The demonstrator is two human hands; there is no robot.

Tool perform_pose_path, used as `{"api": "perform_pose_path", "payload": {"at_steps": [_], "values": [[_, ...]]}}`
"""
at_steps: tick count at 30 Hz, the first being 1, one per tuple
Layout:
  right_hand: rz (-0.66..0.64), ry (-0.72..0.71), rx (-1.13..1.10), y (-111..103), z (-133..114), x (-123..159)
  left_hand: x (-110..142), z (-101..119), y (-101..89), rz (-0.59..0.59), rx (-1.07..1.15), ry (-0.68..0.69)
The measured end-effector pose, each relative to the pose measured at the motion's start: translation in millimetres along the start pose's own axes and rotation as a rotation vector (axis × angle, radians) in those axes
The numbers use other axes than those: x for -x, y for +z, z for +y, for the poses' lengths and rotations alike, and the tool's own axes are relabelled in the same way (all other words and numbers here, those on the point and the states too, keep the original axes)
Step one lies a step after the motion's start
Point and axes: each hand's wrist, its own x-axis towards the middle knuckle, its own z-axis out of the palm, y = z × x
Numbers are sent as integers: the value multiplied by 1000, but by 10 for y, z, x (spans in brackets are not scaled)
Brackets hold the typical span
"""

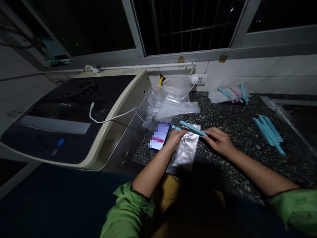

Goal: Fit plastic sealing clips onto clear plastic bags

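My left hand and my right hand hold the two ends of a long light-blue strip over a clear plastic sleeve that lies flat on the speckled stone counter. The fingers of both hands are pinched on the strip. A phone with its screen lit lies just left of my left hand.
A pile of blue strips lies at the right. More blue and pink strips in plastic sit at the back. Crumpled clear bags lie by the wall socket. A washing machine with a white cable stands at the left.
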Motion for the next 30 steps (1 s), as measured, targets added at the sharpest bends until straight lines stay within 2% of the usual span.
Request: {"api": "perform_pose_path", "payload": {"at_steps": [15, 30], "values": [[-56, 58, 13, 0, 1, 39, 38, 42, 13, -106, -1, -147], [-98, 109, 20, 15, 33, 51, 34, 64, -3, -122, -35, -152]]}}
